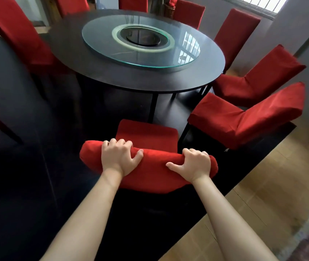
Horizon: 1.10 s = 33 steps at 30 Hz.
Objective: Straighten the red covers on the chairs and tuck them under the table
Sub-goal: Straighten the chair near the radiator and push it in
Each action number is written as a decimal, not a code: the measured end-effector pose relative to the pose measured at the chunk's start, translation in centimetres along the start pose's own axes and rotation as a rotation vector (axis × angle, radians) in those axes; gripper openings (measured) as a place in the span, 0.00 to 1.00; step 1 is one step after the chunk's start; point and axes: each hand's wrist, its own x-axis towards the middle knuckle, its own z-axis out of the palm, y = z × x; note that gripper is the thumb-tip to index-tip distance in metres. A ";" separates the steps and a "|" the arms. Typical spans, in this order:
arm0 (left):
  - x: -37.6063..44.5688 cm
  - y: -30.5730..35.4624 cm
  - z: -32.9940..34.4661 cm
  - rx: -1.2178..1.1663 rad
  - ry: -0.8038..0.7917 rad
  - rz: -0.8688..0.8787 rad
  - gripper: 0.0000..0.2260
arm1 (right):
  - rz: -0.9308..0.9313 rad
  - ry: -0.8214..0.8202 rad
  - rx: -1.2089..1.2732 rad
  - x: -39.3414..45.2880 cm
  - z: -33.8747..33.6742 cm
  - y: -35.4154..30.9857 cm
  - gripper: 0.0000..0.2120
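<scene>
Head view — both hands [120,156] grip chair back [149,174].

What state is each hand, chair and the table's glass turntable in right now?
left hand: grips the near chair's top rail.
right hand: grips the same rail.
near chair: seat pulled out, not under the table.
two chairs on the right: pulled out, angled away.
glass turntable: lying flat, nothing on it.

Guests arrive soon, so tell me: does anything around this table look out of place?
Yes. Two covered chairs on the right stand pulled back from the round table, angled away. The near chair, gripped by left hand and right hand, isn't tucked in either.
</scene>
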 end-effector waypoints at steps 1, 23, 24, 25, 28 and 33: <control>0.4 0.7 0.1 -0.005 0.004 -0.009 0.31 | -0.005 0.002 0.005 0.5 0.1 0.7 0.38; 3.2 5.9 0.9 0.018 -0.030 -0.099 0.35 | -0.100 0.027 0.050 4.9 1.2 6.7 0.35; 3.2 6.0 0.9 0.021 -0.029 -0.102 0.35 | -0.100 0.013 0.046 4.9 1.3 6.8 0.36; 3.2 6.2 0.9 0.024 -0.029 -0.104 0.35 | -0.105 0.010 0.050 5.0 1.3 7.0 0.36; 3.5 6.8 1.0 0.025 -0.029 -0.125 0.34 | -0.113 0.006 0.037 5.5 1.3 7.7 0.36; 3.8 7.7 1.1 0.027 -0.024 -0.148 0.34 | -0.124 -0.090 -0.050 6.3 1.1 8.5 0.40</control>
